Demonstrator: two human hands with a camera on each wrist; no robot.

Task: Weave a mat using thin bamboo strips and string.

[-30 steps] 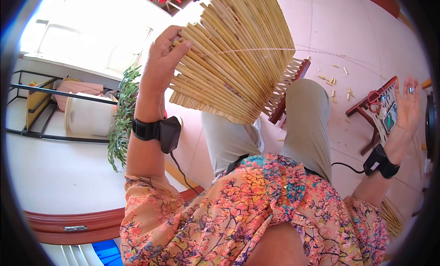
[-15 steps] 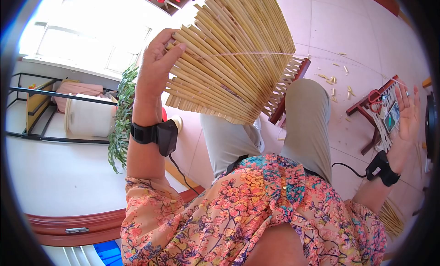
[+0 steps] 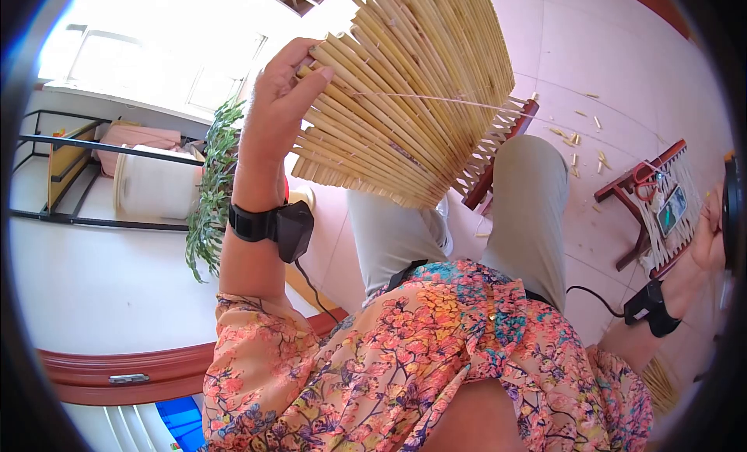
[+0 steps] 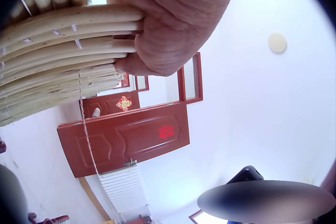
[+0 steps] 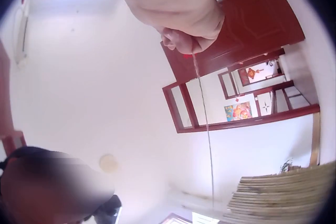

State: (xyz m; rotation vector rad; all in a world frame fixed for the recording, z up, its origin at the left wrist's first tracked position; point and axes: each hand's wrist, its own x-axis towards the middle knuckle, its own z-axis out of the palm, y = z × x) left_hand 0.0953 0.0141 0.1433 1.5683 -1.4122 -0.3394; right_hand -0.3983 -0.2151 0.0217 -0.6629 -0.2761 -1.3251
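My left hand (image 3: 274, 105) grips the left edge of a mat of pale stalks (image 3: 405, 117), thumb on the near face and fingers behind. The stalks are tied side by side and fan out above my lap. In the left wrist view, the curled hand (image 4: 168, 19) presses on the stalk ends. A thin string (image 3: 459, 102) crosses the mat and runs off to the right. Far out at the right, my right hand (image 3: 706, 238) is curled. The right wrist view shows the string (image 5: 206, 113) stretched straight from the fist (image 5: 176, 8) toward the mat.
A red wooden folding stool (image 3: 603, 193) at the right carries red-handled scissors (image 3: 644, 189) and a phone (image 3: 672, 209). Another red stool frame (image 3: 498, 156) stands beneath the mat. Short stalk offcuts (image 3: 574, 139) lie on the floor. A leafy plant (image 3: 214, 195) stands left of my left arm.
My right hand has gone from straight, spread fingers to curled ones and moved lower, toward the right edge. My left hand keeps its hold on the mat.
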